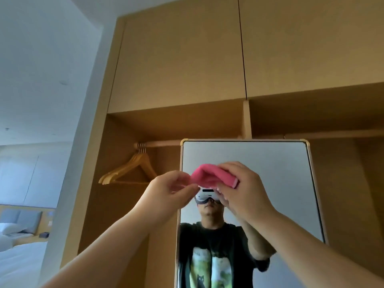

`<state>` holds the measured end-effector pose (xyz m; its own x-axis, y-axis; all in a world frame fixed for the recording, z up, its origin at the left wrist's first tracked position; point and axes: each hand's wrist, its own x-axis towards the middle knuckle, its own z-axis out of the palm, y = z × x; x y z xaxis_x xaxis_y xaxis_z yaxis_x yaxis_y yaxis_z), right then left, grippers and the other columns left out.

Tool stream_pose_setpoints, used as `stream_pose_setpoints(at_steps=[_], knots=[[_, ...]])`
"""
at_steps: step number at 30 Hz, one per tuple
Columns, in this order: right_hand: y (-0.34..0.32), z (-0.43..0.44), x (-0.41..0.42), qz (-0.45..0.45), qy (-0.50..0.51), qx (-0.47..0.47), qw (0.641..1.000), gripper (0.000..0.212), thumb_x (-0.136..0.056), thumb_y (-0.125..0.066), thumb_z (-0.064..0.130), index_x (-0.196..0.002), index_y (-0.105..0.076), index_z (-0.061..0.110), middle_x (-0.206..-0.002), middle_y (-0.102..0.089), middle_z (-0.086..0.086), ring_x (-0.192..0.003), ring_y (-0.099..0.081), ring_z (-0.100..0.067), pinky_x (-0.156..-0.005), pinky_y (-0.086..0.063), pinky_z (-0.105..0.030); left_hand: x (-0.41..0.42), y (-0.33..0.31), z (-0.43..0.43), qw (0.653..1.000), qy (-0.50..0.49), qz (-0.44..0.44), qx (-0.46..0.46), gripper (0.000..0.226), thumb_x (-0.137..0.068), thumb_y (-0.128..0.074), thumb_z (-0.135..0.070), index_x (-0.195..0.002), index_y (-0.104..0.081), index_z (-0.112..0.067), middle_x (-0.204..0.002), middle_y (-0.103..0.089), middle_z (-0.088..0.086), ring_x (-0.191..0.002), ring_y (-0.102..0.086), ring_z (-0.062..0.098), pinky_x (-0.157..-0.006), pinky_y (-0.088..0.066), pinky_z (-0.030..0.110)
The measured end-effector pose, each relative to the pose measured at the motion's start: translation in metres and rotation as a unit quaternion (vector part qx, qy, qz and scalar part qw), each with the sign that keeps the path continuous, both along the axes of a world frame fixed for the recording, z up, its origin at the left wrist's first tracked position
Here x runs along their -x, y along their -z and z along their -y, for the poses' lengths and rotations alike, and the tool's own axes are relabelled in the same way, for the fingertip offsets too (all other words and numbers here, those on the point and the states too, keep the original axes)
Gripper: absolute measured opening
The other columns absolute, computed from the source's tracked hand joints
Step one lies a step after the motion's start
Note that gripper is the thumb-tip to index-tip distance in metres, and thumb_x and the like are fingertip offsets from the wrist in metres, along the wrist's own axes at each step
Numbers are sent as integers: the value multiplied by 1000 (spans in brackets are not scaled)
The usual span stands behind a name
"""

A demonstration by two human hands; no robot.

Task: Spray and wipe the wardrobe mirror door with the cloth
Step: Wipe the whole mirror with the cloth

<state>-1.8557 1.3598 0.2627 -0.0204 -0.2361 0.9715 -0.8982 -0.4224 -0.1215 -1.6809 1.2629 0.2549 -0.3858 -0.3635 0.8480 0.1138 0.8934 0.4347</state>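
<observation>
The tall mirror door (259,159), framed in pale wood with brass corners, stands right in front of me and reflects a person in a dark T-shirt. A folded pink cloth (209,175) is held up before its upper part. My right hand (241,190) grips the cloth's right end from above. My left hand (172,190) pinches its left edge between thumb and fingers. I cannot tell whether the cloth touches the glass. No spray bottle is in view.
The open wooden wardrobe (180,65) surrounds the mirror. Several wooden hangers (128,171) hang on a rail (162,144) to the left of the mirror. A bed with white linen (18,256) lies far left, past a white wall edge.
</observation>
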Motion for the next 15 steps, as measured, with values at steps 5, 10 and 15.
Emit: stream_pose_setpoints(at_steps=[5, 10, 15], knots=[[-84, 11, -1, -107, 130, 12, 986, 35, -88, -59, 2, -103, -71, 30, -92, -66, 18, -88, -62, 1, -74, -53, -21, 6, -16, 52, 983, -174, -8, 50, 24, -91, -58, -13, -113, -62, -23, -96, -63, -10, -88, -60, 7, -79, -52, 20], [-150, 36, -14, -162, 250, -44, 954, 36, -94, -47, 5, -111, -69, 29, -99, -70, 3, -88, -63, -17, -74, -55, -36, 30, -30, 82, 988, -143, 10, 65, 47, -93, -49, -13, -140, -43, -18, -121, -59, -1, -105, -57, 13, -85, -43, 18], [-183, 68, -23, -189, 332, -168, 909, 33, -85, -42, 0, -89, -68, 20, -90, -67, 0, -89, -62, -26, -69, -46, -35, 48, -26, 89, 997, -61, 25, 39, 39, -95, -41, -8, -125, -50, -32, -89, -70, -4, -72, -67, 13, -64, -55, 29]])
